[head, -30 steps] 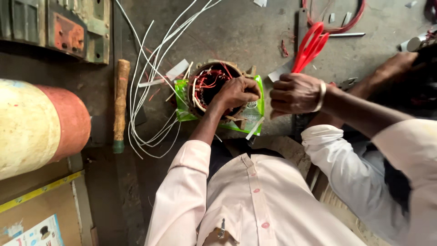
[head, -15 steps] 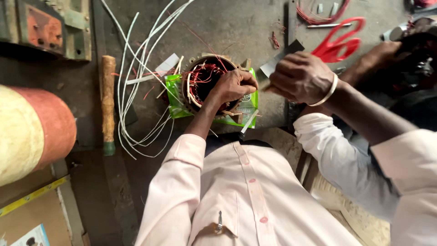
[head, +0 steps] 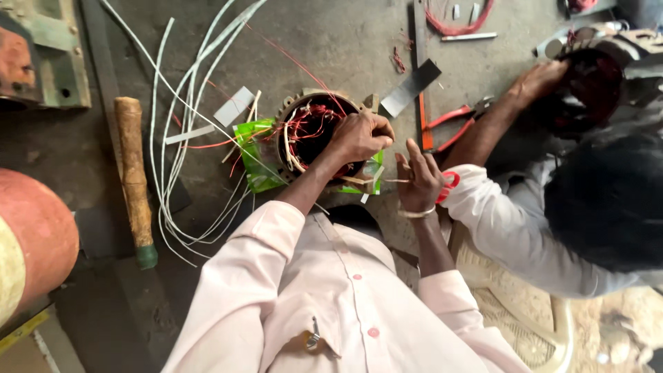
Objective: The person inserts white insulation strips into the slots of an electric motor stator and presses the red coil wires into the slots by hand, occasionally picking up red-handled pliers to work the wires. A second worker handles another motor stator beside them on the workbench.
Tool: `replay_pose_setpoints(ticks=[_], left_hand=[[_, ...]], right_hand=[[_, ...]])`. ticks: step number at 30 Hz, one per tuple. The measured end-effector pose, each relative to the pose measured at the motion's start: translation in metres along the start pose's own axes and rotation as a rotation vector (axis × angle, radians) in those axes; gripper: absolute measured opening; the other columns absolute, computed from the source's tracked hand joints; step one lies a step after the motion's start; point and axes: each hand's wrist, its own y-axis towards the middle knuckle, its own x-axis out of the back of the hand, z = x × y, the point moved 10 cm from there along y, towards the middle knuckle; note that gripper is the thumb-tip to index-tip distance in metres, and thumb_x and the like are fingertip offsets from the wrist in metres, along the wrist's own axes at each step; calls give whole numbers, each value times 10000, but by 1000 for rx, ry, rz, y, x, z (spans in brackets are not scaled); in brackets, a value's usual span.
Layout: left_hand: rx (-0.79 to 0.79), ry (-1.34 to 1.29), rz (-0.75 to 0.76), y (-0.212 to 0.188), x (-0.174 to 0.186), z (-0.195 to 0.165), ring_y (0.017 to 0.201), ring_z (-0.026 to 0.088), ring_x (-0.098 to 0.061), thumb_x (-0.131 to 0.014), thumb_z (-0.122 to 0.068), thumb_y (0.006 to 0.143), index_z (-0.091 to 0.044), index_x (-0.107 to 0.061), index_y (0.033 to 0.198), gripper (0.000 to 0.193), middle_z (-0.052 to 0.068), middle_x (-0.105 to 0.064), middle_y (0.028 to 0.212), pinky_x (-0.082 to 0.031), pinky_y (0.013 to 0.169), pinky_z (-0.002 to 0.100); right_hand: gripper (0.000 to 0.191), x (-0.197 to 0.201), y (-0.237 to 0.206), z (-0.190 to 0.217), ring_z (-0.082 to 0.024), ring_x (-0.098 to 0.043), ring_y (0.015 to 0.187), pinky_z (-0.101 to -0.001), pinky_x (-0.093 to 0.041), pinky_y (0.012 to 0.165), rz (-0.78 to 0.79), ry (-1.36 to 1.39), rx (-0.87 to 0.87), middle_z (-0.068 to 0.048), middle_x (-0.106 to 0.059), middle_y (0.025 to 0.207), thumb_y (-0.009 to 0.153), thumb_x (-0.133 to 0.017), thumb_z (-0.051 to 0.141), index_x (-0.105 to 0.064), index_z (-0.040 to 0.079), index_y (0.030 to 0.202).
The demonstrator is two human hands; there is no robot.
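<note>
A round motor stator (head: 304, 103) with red and pale winding wires inside lies on a green plastic sheet (head: 252, 155) on the grey floor. My left hand (head: 360, 135) is curled over the stator's right rim, gripping the wires there. Just right of the stator, my right hand (head: 418, 181) hovers with its fingers spread, a band at its wrist. A thin pale strip (head: 390, 181) runs from the stator toward its fingertips; I cannot tell if it is pinched. My pink shirt fills the bottom of the view.
A co-worker in a white sleeve (head: 504, 221) sits at the right, one hand (head: 539, 79) on a second stator (head: 594, 83). Red-handled pliers (head: 449, 128), a grey card (head: 411, 86), loose white wires (head: 176, 145), a wooden-handled hammer (head: 132, 179) and a red-and-cream cylinder (head: 34, 235) lie around.
My right hand has dropped from above the stator's right side to beside it and spread its fingers. My left hand stays on the stator. The view has shifted, showing the co-worker.
</note>
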Motion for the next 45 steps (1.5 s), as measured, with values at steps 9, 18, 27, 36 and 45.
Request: replay_pose_setpoints(ticks=[9, 18, 27, 36, 45], left_hand=[[-70, -80, 112, 1, -12, 7, 766, 165, -766, -728, -304, 764, -177, -793, 900, 198, 7, -790, 802, -578, 743, 342], [-128, 64, -53, 0, -9, -5, 810, 244, -736, -761, -273, 722, -214, -801, 863, 157, 37, -779, 817, -550, 754, 424], [-248, 77, -139, -5, -1, -9, 784, 309, -724, -698, -269, 834, -188, -793, 884, 135, 124, -727, 802, -563, 714, 453], [-251, 18, -111, 6, -9, -4, 686, 214, -745, -709, -190, 702, -172, -806, 759, 114, 40, -763, 707, -572, 725, 407], [-233, 69, -26, 2, -14, -1, 634, 239, -708, -680, -202, 778, -141, -785, 851, 141, 88, -730, 674, -557, 684, 414]], right_hand=[[352, -31, -13, -15, -184, -669, 665, -356, -522, 628, 308, 183, -263, -102, -671, 781, 984, -678, 59, -679, 68, 1335], [146, 1, 29, 26, -155, -611, 658, -301, -463, 590, 370, 59, 93, -86, -652, 795, 901, -774, 26, -770, 62, 1042], [258, -9, 46, 9, -97, -552, 747, -288, -443, 615, 43, 90, 129, -47, -647, 910, 921, -891, 73, -644, 43, 989], [335, -6, 31, 7, -224, -636, 832, -363, -510, 686, 95, -37, 321, -109, -667, 962, 1018, -891, 110, -686, -26, 1244], [423, -49, 15, -79, -147, -480, 594, -334, -385, 546, 570, 216, -273, -7, -505, 634, 1157, -628, 353, -656, 60, 852]])
